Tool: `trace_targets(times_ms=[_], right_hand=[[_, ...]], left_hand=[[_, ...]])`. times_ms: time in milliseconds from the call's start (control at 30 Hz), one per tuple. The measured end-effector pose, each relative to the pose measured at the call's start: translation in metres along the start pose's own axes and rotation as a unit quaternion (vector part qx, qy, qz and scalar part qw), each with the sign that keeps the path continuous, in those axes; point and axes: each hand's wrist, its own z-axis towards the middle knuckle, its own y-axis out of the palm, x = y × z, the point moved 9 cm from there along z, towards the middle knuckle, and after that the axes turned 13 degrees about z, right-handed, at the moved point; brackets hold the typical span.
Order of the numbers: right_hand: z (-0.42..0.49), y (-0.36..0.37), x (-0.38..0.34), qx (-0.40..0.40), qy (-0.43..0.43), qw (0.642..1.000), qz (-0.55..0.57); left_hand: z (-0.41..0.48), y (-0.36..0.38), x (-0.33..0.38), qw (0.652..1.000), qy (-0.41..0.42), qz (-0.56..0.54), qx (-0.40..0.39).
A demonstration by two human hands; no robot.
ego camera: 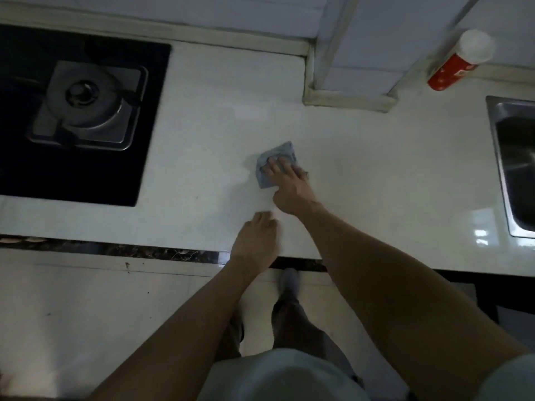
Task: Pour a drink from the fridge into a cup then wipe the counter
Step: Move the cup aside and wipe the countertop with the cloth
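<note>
- Our right hand (pixel 289 183) lies palm down on the cloth (pixel 264 179), with its fingers spread and fairly straight. They press the cloth flat against the counter (pixel 362 175) and do not curl round it.
- The cloth is a small, folded, grey-blue piece lying flat about midway between the counter's front and back edges, and nearer the hob than the sink.
- It sits turned like a diamond, with one free corner pointing toward the back edge and slightly to the right. Our hand covers its near right part, so we cannot tell which way its long axis runs.
- We see no print or label on the cloth.
- Our left hand (pixel 256 241) rests on the counter close to the front edge, near the right wrist but apart from the cloth. Its fingers are relaxed and it holds nothing.
- A black hob (pixel 144 125) is set into the counter's left end, with a square metal burner (pixel 84 105) on it.
- A steel sink (pixel 500 157) is sunk in at the right end.
- By the back edge near the sink stands a red can (pixel 448 70) with a white cap. It carries pale markings, too blurred for us to read.
- A tiled column (pixel 347 53) juts out from the back wall between the cloth and the can.
- Below the front edge we see a pale floor (pixel 86 314) and one of our feet (pixel 289 280).
</note>
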Motion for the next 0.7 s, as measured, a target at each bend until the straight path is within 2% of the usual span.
trace_targets(times_ms=[267,467,567,700], right_hand=[[-0.009,-0.123,0.193,0.063,0.129,0.990,-0.006],[-0.120,-0.190,0.344,0.119,0.267,0.956,-0.019],[-0.195,-0.195,0.380,0.149,0.328,0.932,-0.032],[-0.264,-0.178,0.388,0.186,0.382,0.905,-0.002]], left_hand=[[0.063,-0.018,0.097,0.998,0.051,0.035,0.023],[0.078,-0.027,0.165,0.994,0.106,0.024,0.029],[0.072,-0.016,0.181,0.994,0.100,0.032,0.004],[0.062,-0.003,0.183,0.993,0.105,0.055,-0.026]])
